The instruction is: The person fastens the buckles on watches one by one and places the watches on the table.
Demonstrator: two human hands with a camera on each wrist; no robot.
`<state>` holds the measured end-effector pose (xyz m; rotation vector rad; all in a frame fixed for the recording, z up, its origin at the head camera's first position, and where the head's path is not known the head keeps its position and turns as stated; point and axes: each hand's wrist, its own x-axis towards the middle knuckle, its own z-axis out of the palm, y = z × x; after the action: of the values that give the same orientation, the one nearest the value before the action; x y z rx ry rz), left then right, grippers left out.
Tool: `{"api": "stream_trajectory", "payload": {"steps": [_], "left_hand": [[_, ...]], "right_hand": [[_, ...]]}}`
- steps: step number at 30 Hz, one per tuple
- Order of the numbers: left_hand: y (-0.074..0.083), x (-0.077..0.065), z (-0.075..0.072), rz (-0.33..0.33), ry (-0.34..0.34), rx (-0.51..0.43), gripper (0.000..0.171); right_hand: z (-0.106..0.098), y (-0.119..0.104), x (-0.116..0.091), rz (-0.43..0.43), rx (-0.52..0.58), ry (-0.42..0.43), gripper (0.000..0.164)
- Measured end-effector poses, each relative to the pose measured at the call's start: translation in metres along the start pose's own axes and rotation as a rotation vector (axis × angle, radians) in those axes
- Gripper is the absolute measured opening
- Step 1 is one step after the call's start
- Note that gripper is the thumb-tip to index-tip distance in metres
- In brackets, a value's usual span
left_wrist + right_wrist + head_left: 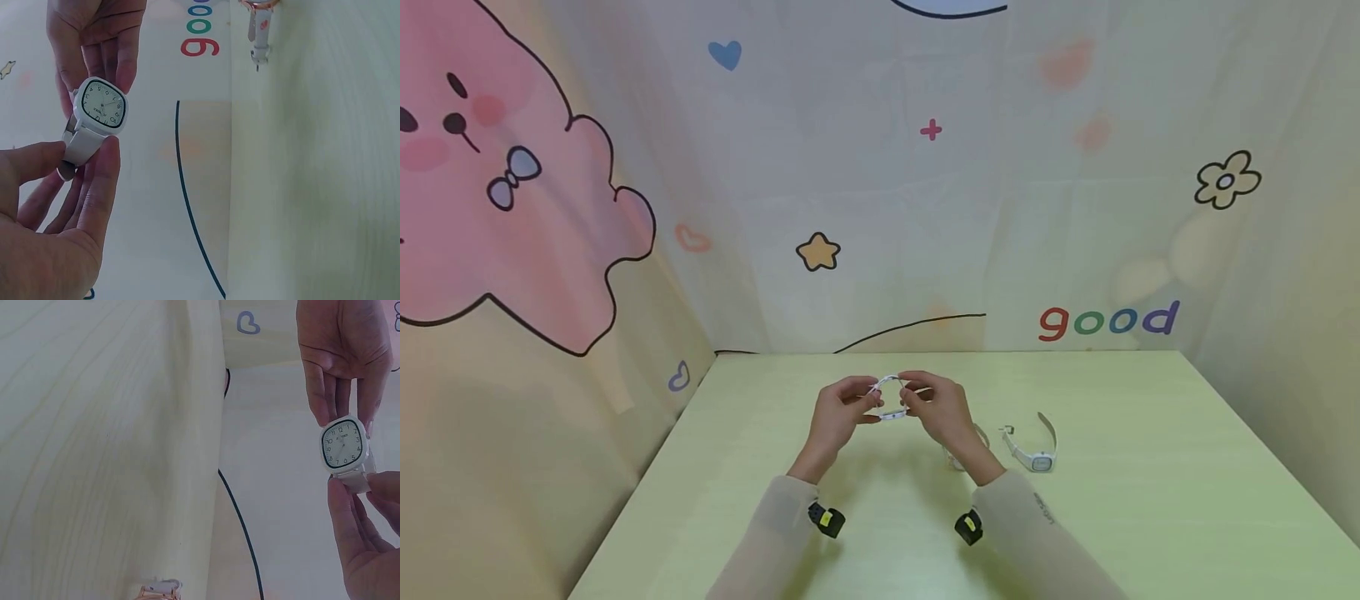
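Observation:
A white wristwatch point(892, 414) with a rounded square dial is held up above the table, its strap arched into a loop. My left hand point(838, 410) pinches one side of the strap between thumb and fingers. On the other side, my right hand point(938, 408) grips the band close to the case. The dial point(104, 105) faces the left wrist camera, with dark numerals and a dark ring. In the right wrist view the strap point(355, 481) runs between thumb and fingers. How the strap ends meet is hard to tell.
A second white watch point(1041, 462) lies on the pale table point(1150, 500) to the right, strap spread apart. Another watch point(957, 462) is partly hidden behind the right forearm; a rose-gold case point(259, 5) shows in the left wrist view. A printed curtain point(880, 183) hangs behind the table.

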<state>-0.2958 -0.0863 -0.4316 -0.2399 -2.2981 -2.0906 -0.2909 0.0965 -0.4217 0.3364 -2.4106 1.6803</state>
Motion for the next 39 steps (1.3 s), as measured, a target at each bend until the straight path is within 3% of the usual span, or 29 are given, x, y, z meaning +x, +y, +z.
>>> {"api": "stream_trajectory", "payload": {"steps": [8, 14, 25, 39], "left_hand": [[-0.011, -0.002, -0.014, -0.064, 0.062, 0.019, 0.027], [-0.021, 0.001, -0.021, -0.111, 0.104, 0.005, 0.024], [-0.036, 0.005, -0.028, -0.221, 0.106, 0.003, 0.024], [-0.052, 0.007, -0.026, -0.269, 0.126, -0.007, 0.026]], "right_hand": [[0.023, 0.006, 0.007, 0.079, -0.013, -0.043, 0.027], [0.036, 0.012, 0.012, 0.152, 0.036, -0.071, 0.028], [0.048, 0.027, 0.015, 0.338, 0.134, -0.111, 0.027], [0.055, 0.047, 0.016, 0.396, 0.203, -0.136, 0.027]]}}
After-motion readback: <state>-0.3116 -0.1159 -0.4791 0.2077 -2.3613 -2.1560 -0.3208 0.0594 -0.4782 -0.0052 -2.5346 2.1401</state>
